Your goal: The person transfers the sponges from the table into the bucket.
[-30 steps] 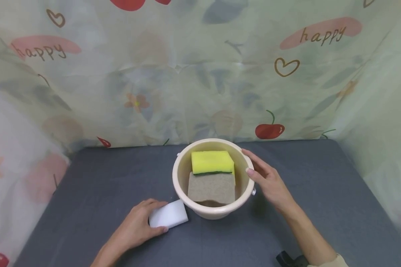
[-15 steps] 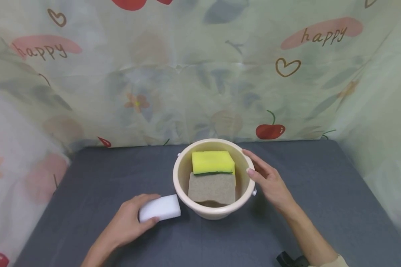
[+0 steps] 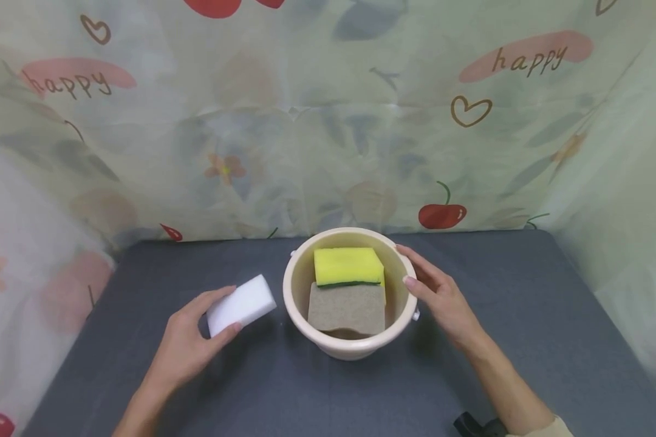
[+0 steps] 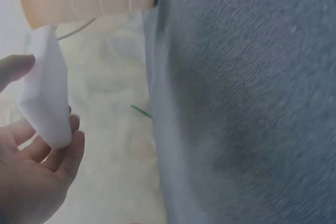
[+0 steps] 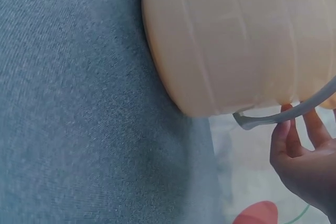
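A white sponge block [image 3: 243,305] is held clear of the table by my left hand [image 3: 183,340], left of the cream bucket [image 3: 345,346]. Thumb on one side and fingers on the other pinch the sponge [image 4: 47,87], as the left wrist view shows. My right hand [image 3: 443,297] holds the bucket at its right rim, with the thumb over the edge. Lower down on that side, the grey bucket handle [image 5: 283,118] passes by the fingers. Inside the bucket lie a yellow sponge [image 3: 347,265] with a dark green underside and a grey-beige sponge [image 3: 347,306]; more yellow shows behind them.
The bucket stands on a table with a dark grey cloth [image 3: 361,400]. Behind and at both sides hangs a patterned curtain [image 3: 306,152]. A black object [image 3: 475,425] sits by the right wrist at the lower edge.
My left hand has lifted the white sponge off the table and carried it left and away from me, turning its far end up. The right hand and the bucket have stayed put.
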`<state>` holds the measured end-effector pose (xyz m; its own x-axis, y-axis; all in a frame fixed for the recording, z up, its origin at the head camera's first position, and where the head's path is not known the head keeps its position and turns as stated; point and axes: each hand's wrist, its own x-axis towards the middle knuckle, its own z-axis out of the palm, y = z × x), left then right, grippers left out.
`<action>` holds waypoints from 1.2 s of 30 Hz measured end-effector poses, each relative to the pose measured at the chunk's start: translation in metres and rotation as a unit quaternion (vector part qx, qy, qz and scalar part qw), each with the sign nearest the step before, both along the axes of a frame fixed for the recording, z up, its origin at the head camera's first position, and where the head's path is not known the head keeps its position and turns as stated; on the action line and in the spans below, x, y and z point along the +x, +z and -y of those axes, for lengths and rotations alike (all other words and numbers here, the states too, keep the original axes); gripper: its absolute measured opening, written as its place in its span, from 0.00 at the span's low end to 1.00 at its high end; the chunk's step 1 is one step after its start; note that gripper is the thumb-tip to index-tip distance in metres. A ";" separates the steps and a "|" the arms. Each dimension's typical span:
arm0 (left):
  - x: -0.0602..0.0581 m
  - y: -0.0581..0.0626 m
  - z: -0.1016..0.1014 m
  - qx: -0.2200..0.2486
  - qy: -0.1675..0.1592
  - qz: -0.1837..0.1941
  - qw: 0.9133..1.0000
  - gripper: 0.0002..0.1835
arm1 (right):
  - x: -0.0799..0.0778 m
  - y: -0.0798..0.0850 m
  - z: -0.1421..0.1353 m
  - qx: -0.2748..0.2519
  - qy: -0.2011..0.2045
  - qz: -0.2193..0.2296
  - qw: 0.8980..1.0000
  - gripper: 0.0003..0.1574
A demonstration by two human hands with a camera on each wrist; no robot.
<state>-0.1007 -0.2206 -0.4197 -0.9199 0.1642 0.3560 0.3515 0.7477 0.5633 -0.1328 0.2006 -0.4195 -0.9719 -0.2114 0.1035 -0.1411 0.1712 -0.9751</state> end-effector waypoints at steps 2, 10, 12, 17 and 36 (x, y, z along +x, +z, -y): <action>-0.002 0.004 0.003 0.009 -0.003 -0.016 1.000 0.31 | 0.000 0.000 0.000 0.005 0.005 -0.011 1.000 0.33; -0.008 0.021 0.008 0.017 -0.012 -0.035 0.999 0.33 | 0.001 0.003 0.000 0.013 0.006 -0.019 1.000 0.33; -0.008 0.025 0.007 0.019 -0.019 -0.031 0.999 0.35 | 0.001 0.003 0.000 0.009 0.008 -0.015 1.000 0.33; -0.008 0.035 0.003 0.048 -0.046 -0.018 0.998 0.37 | 0.001 0.003 0.001 0.008 0.010 -0.009 1.000 0.34; -0.017 0.070 -0.030 0.037 -0.156 -0.049 0.986 0.36 | 0.004 0.003 -0.001 0.006 0.013 -0.002 1.000 0.34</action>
